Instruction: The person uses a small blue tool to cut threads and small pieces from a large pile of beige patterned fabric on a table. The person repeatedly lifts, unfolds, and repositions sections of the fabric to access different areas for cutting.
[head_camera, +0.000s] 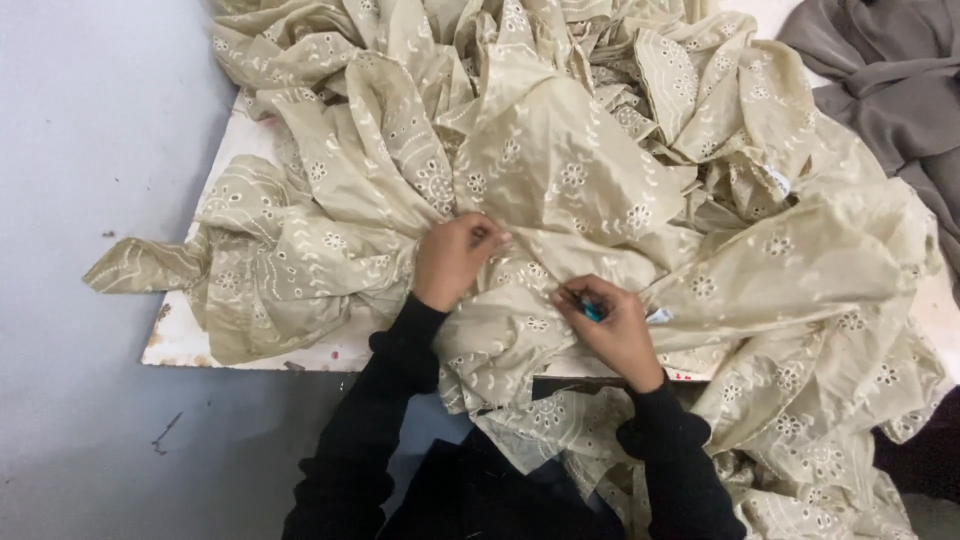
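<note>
- Floor (90, 130): I see a pale grey surface left of the board, with a few dark specks and a thin scrap lying near the board's lower left corner.
- Board (180, 345): a flat white panel with worn, stained edges. Its left edge and lower left corner show; I cannot see the rest, which lies under the cloth.
- Cloth (600, 180): a large heap of cream fabric with white embroidered flowers and eyelets. It covers most of the board, one tail trails off the board's left edge onto the floor, and its lower folds spill over the board's near edge into my lap.
- Left hand (452, 260): above the board's near edge, in a black sleeve. The fingers are curled tight and pinch a gathered fold of the cloth.
- Right hand (612, 328): just right of the left hand, close to the board's near edge, also black-sleeved. The fingers are narrowed around a small blue tool (592, 311), whose tip meets the cloth. I cannot tell what kind of tool it is.
- Tag (658, 316): a small white label on the cloth, just beside the right hand.
- Grey cloth (880, 90): a plain crumpled piece at the board's far right, beside the cream heap.
</note>
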